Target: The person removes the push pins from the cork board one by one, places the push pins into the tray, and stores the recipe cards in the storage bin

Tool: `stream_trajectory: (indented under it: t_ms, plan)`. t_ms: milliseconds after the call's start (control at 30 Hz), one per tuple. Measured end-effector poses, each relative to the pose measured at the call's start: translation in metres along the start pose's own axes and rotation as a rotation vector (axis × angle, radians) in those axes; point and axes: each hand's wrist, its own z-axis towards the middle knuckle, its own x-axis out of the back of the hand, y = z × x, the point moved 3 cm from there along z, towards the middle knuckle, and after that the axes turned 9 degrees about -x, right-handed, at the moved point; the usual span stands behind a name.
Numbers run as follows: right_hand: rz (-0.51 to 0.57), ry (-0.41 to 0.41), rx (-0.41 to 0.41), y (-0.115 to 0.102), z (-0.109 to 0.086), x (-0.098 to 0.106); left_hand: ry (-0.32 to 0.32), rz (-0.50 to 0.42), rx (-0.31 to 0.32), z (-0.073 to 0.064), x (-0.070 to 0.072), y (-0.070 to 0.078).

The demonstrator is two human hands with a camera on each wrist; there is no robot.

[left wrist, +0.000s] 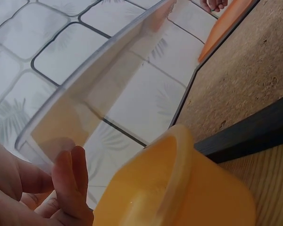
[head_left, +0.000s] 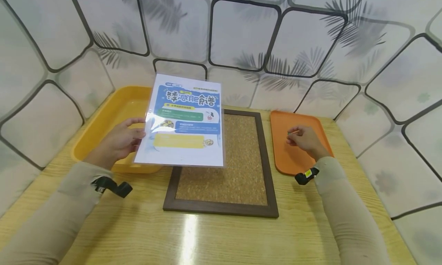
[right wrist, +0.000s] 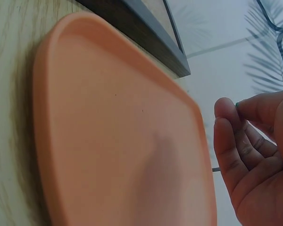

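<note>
A laminated poster (head_left: 186,119) with blue, green and yellow panels hangs in the air, tilted, over the left part of a brown-framed cork board (head_left: 243,161). My left hand (head_left: 121,140) pinches it at its left edge; the left wrist view shows the clear sheet (left wrist: 127,70) nearly edge-on beyond the fingers. Above the orange tray (head_left: 284,159), my right hand (head_left: 305,138) brings thumb and forefinger together on a tiny green thing (right wrist: 237,104). Fingertips cover most of it, so its kind does not show.
On the left stands a yellow plastic basin (head_left: 100,123), partly behind the poster. The wooden table (head_left: 221,238) carries everything. Patterned wall panels (head_left: 241,35) close off the back and both sides. A black camera mount (head_left: 114,185) sits on the left wrist, another (head_left: 305,176) on the right.
</note>
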Motion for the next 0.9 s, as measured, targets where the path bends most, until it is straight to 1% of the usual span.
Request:
stream_trajectory:
  t_ms: [267,433,667,900]
  plan:
    - [-0.024,0.009,-0.025,0.005,0.001,0.002,0.029,-0.002,0.011,-0.001,0.01,-0.001]
    - [-0.015,0.004,-0.033,0.012,0.001,0.004,0.024,-0.017,0.012,-0.001,0.017,-0.003]
    - [-0.026,-0.002,-0.057,0.017,0.0,0.006,0.018,-0.006,0.023,-0.001,0.028,-0.006]
    - [0.02,-0.034,-0.113,0.023,-0.001,0.006,0.029,-0.032,0.036,-0.002,0.037,-0.009]
